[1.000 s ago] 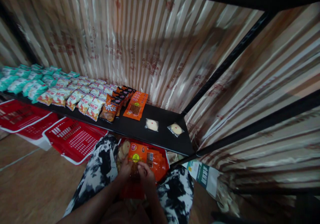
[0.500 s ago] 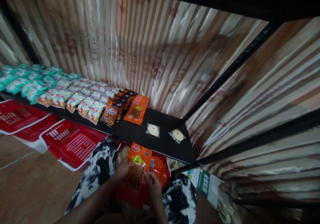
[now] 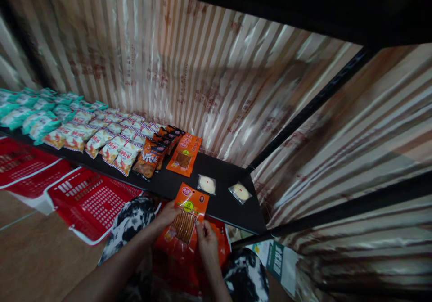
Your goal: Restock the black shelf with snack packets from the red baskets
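An orange snack packet point(image 3: 186, 215) with a clear window is gripped at its left side by my left hand point(image 3: 166, 215) and at its right side by my right hand point(image 3: 205, 243). Both hands hover over a pile of the same orange packets point(image 3: 189, 266) between my knees, just before the black shelf point(image 3: 222, 203). On that shelf lie a short stack of matching orange packets point(image 3: 184, 154), two clear-wrapped round cakes point(image 3: 207, 184) point(image 3: 239, 191), and dark orange bags point(image 3: 148, 157).
Rows of red-and-white snack bags point(image 3: 101, 137) and teal bags point(image 3: 27, 113) fill the shelf's left part. Red plastic baskets point(image 3: 91, 198) lie on the wooden floor at left. A striped curtain point(image 3: 189, 68) backs the shelf. A printed carton point(image 3: 276, 259) sits at lower right.
Both hands have lifted the orange packet up from the pile toward the shelf edge. The view has tilted slightly upward.
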The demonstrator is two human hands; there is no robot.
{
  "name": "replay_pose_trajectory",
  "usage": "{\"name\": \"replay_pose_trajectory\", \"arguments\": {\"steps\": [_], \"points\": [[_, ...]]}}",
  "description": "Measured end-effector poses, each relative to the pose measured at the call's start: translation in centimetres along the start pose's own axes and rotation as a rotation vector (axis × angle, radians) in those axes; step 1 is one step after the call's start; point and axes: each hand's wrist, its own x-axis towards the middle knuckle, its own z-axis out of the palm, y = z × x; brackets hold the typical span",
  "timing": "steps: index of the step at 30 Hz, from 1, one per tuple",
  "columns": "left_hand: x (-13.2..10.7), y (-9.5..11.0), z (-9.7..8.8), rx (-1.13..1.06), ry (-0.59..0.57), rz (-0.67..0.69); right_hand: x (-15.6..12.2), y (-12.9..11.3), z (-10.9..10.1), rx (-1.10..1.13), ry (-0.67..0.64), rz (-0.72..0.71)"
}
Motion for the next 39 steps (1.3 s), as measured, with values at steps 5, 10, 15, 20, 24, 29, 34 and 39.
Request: {"name": "replay_pose_trajectory", "arguments": {"steps": [5, 10, 15, 20, 24, 29, 34, 39], "points": [[2.3, 0.5, 0.0, -0.017, 0.106, 0.082, 2.5, 0.1, 0.5, -0.072, -0.031, -0.019], [4.1, 1.0, -0.4, 0.085, 0.124, 0.104, 4.3, 0.5, 0.7, -0.125, -0.047, -0.043], [5.5, 2.8, -1.0, 0.326, 0.172, 0.151, 5.5, -0.4, 1.1, -0.131, -0.049, -0.06], [7.0, 5.5, -1.6, 0.672, 0.179, 0.175, 7.3, -1.5, 1.5, -0.153, -0.054, -0.074], [8.2, 7.0, -1.8, 0.773, 0.173, 0.174, 8.8, -2.0, 1.6, -0.208, -0.067, -0.082], [9.6, 8.0, -2.2, 0.828, 0.184, 0.145, 10.5, -2.5, 1.9, -0.227, -0.078, -0.093], [11.2, 9.5, -2.1, 0.884, 0.213, 0.161, 12.7, -3.2, 2.6, -0.184, -0.027, -0.135], [12.7, 11.5, -2.2, 1.011, 0.221, 0.214, 15.0, -4.8, 3.2, -0.314, 0.008, -0.145]]}}
